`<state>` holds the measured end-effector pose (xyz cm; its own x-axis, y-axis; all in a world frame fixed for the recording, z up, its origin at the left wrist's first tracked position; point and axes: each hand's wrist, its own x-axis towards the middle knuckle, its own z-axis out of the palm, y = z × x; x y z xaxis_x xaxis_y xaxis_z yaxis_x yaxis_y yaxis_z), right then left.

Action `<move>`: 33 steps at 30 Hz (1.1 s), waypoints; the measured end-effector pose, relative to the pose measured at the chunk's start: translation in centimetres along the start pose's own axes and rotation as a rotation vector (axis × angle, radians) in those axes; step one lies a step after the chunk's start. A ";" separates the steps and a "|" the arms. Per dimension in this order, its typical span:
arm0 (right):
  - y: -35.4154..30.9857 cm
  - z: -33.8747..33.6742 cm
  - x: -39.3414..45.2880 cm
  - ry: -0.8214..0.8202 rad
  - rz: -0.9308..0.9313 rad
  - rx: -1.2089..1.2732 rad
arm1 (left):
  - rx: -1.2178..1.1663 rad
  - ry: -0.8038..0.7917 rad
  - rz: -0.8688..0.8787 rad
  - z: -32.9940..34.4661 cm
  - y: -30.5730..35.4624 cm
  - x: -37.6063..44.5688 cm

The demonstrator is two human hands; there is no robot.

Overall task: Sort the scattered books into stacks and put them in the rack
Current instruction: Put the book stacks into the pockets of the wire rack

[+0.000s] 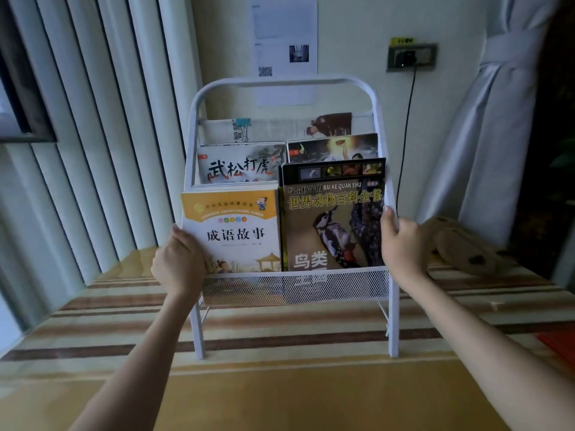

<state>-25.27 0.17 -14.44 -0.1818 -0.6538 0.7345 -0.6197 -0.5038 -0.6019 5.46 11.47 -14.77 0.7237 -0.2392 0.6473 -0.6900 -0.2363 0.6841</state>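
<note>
Books fill the white rack on my striped desk: left hand grips the yellow storybook, right hand clasps the bird encyclopedia, both standing in the front mesh pocket.

Yellow book — "成语故事"; bird book — "BAI KE QUAN SHU".

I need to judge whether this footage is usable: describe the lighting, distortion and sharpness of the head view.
Head view: dim, bluish indoor light, no hard shadows; wide-angle lens bows the vertical blinds and the white rack frame outward; the bird encyclopedia cover reads sharply, while the left hand, right hand and the wall notice look soft.
</note>
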 end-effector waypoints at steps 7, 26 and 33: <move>-1.2 -3.9 -2.7 0.001 -0.028 -0.035 | -0.039 0.025 0.031 -3.0 -0.6 -1.6; -17.8 1.7 3.2 -0.336 -0.463 -0.410 | 0.029 0.127 0.696 -2.0 10.3 -0.1; -19.8 2.6 4.0 -0.471 -0.447 -0.528 | -0.033 0.195 0.714 -1.9 9.9 0.2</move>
<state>-11.81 6.04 -0.39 0.4313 -0.6822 0.5903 -0.8552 -0.5176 0.0267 -1.25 10.91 -7.25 0.0902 -0.1517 0.9843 -0.9950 -0.0564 0.0824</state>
